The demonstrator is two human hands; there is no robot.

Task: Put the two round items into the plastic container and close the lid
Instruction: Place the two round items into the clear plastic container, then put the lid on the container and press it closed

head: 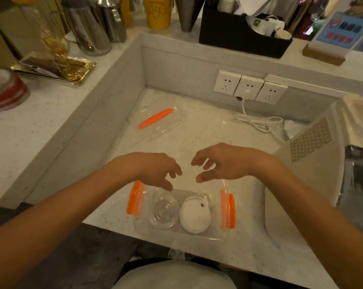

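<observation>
A clear plastic container [176, 235] with orange side clips [135, 198] sits at the counter's front edge. Inside it lie two round items side by side: a clear ribbed one [164, 212] on the left and a white one with a small hole [195, 217] on the right. The clear lid [158, 124] with an orange clip lies farther back on the counter, off the container. My left hand [155, 170] and my right hand [222, 163] hover just above the container's far edge, fingers spread and curled, holding nothing.
A white machine [314, 163] stands close on the right. Wall sockets [249, 87] with a white cable [257, 122] are at the back. The raised ledge on the left and behind carries metal jugs [93, 26], a yellow cup [158, 11], a black box [243, 34] and a gold tray [55, 67].
</observation>
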